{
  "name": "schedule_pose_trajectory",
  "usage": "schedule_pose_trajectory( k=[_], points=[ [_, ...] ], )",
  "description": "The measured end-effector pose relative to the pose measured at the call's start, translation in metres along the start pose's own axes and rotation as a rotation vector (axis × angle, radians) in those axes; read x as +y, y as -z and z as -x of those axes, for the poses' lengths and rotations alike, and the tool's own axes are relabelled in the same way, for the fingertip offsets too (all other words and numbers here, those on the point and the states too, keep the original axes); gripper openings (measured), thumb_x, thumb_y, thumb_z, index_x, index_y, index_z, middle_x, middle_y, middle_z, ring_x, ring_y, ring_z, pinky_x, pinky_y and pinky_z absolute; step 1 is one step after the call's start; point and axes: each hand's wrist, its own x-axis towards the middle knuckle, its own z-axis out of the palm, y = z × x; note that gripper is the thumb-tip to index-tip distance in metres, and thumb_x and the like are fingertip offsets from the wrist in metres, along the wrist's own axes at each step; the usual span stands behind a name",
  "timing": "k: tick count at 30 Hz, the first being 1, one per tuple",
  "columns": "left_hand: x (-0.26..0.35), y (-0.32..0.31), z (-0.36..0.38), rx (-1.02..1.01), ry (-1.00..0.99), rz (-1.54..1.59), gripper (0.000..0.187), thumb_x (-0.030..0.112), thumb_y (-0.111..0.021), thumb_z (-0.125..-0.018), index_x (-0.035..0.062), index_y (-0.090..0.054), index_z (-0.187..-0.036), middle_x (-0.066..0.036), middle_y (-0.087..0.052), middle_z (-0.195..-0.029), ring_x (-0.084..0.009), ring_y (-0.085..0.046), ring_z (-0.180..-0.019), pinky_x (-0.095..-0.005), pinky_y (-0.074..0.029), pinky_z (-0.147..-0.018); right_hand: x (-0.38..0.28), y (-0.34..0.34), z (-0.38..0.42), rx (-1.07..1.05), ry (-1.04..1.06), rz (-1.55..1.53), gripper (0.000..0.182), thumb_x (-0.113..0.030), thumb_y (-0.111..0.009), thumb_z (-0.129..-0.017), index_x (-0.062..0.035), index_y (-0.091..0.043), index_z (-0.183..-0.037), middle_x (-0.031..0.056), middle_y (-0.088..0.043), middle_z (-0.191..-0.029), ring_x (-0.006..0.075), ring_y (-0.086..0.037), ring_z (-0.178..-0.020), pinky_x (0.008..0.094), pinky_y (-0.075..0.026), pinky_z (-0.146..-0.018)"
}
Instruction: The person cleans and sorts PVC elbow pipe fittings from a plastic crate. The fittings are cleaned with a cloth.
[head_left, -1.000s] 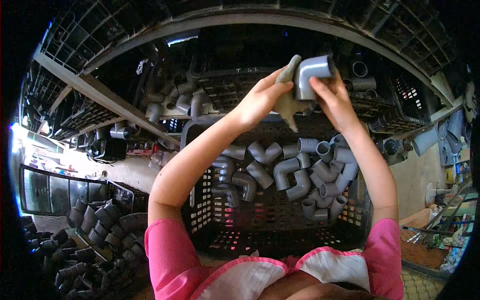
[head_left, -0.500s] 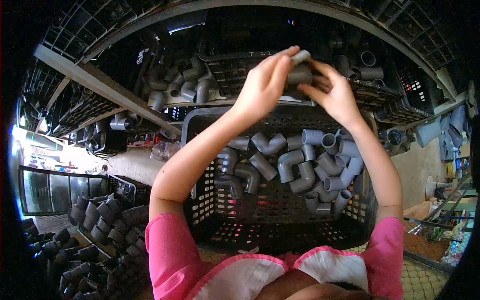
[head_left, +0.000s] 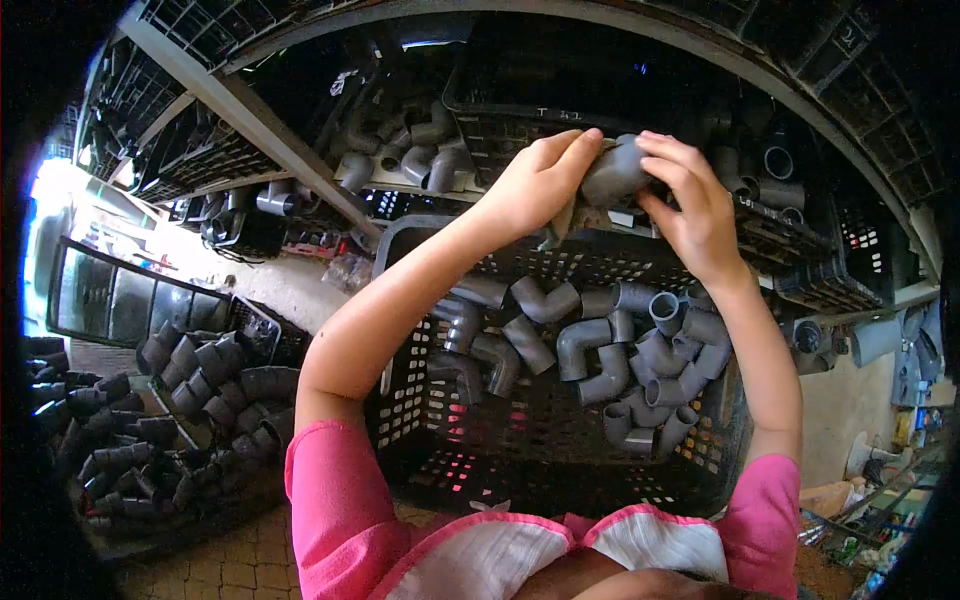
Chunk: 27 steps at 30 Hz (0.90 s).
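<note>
Black crate (head_left: 410, 380) positioned below hands; loose gray fittings (head_left: 580, 345) spread inside. Gray elbow (head_left: 613, 180) held up near crate's far rim, separated from loose ones, clasped between left hand (head_left: 540, 187) and right hand (head_left: 702, 222). Cloth (head_left: 564, 218) also held in left; exact contact with elbow unclear.

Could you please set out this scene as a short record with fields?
left hand: holds a cloth against a gray pipe elbow
right hand: fingers on the same pipe elbow
basket: black, perforated, below the hands
basket contents: loose gray elbows
beyond the basket: dark crate on a shelf
to the left: large pile of gray fittings
</note>
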Motion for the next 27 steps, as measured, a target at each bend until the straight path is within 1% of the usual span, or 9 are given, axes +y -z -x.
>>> schedule_pose_trajectory(
  k=[3,6,7,9,11,15,16,21,27],
  points=[
    [0.012,-0.008,0.008,-0.008,0.090,0.133,0.052,0.042,-0.041,-0.104,-0.0027,-0.054,-0.128,-0.009,-0.063,-0.113,-0.0139,-0.055,-0.104,-0.0285,-0.043,-0.093,0.002,-0.003,0.007,0.105,-0.215,-0.173,0.051,-0.001,-0.076,-0.079,-0.0061,-0.050,-0.123,0.0131,-0.059,-0.114,0.0257,-0.062,-0.106,0.0357,-0.053,-0.089],
    [0.015,-0.017,0.019,0.223,-0.110,0.126,0.037,0.033,-0.044,-0.105,-0.0008,-0.058,-0.112,-0.005,-0.061,-0.089,-0.0117,-0.054,-0.083,-0.0281,-0.047,-0.077,-0.002,-0.005,0.004,0.178,-0.536,-0.534,0.045,-0.001,-0.076,-0.080,-0.0057,-0.051,-0.117,0.0126,-0.059,-0.111,0.0236,-0.063,-0.103,0.0344,-0.054,-0.086],
    [0.012,-0.016,0.017,0.245,-0.194,0.161,0.030,0.026,-0.047,-0.105,-0.0001,-0.056,-0.117,-0.003,-0.058,-0.092,-0.0107,-0.051,-0.086,-0.0273,-0.046,-0.078,-0.006,-0.004,0.000,0.176,-0.666,-0.750,0.045,-0.003,-0.075,-0.083,-0.0062,-0.051,-0.120,0.0117,-0.059,-0.111,0.0222,-0.063,-0.104,0.0335,-0.054,-0.086],
    [0.012,-0.009,0.019,0.297,-0.289,-0.043,0.029,0.020,-0.049,-0.102,-0.0020,-0.052,-0.121,-0.012,-0.061,-0.099,-0.0200,-0.058,-0.092,-0.0321,-0.047,-0.083,0.001,-0.008,0.004,0.062,-0.893,-1.003,0.047,-0.009,-0.072,-0.089,-0.0061,-0.049,-0.129,0.0108,-0.058,-0.114,0.0206,-0.062,-0.106,0.0324,-0.055,-0.086],
    [0.003,0.002,0.009,0.361,-0.618,-0.406,0.035,0.015,-0.053,-0.098,-0.0019,-0.048,-0.129,-0.024,-0.059,-0.113,-0.0381,-0.061,-0.100,-0.0406,-0.049,-0.086,0.012,-0.022,0.011,0.108,-0.952,-1.234,0.046,-0.012,-0.070,-0.090,-0.0051,-0.049,-0.130,0.0107,-0.059,-0.115,0.0208,-0.063,-0.105,0.0329,-0.056,-0.085],
    [-0.002,-0.019,0.022,0.156,-0.467,-0.314,0.051,0.016,-0.055,-0.096,0.0028,-0.036,-0.142,-0.028,-0.053,-0.128,-0.0462,-0.056,-0.114,-0.0477,-0.049,-0.093,0.007,-0.015,0.007,0.219,-1.130,-1.408,0.040,-0.015,-0.063,-0.096,-0.0027,-0.049,-0.131,0.0109,-0.062,-0.114,0.0211,-0.065,-0.101,0.0335,-0.058,-0.083],
    [-0.004,-0.019,0.020,0.077,-0.591,-0.479,0.054,0.016,-0.055,-0.096,0.0063,-0.034,-0.145,-0.029,-0.051,-0.131,-0.0479,-0.058,-0.109,-0.0476,-0.052,-0.090,0.013,-0.012,0.008,0.236,-1.119,-1.373,0.035,-0.012,-0.056,-0.099,-0.0024,-0.048,-0.132,0.0104,-0.063,-0.111,0.0217,-0.066,-0.100,0.0344,-0.059,-0.082],
    [-0.005,-0.024,0.023,-0.006,-0.526,-0.411,0.049,0.009,-0.051,-0.097,0.0076,-0.040,-0.145,-0.027,-0.056,-0.129,-0.0429,-0.055,-0.120,-0.0419,-0.047,-0.099,0.004,-0.001,0.006,0.276,-1.043,-1.362,0.035,-0.009,-0.052,-0.100,-0.0004,-0.047,-0.133,0.0140,-0.060,-0.121,0.0231,-0.064,-0.108,0.0371,-0.058,-0.091],
    [-0.004,-0.020,0.018,-0.069,-0.510,-0.270,0.049,0.009,-0.050,-0.098,0.0086,-0.041,-0.146,-0.026,-0.061,-0.121,-0.0353,-0.062,-0.113,-0.0359,-0.047,-0.094,0.005,0.010,0.008,0.257,-1.076,-1.501,0.032,-0.007,-0.044,-0.100,0.0012,-0.049,-0.131,0.0151,-0.060,-0.120,0.0248,-0.063,-0.109,0.0390,-0.056,-0.093]
  ],
)
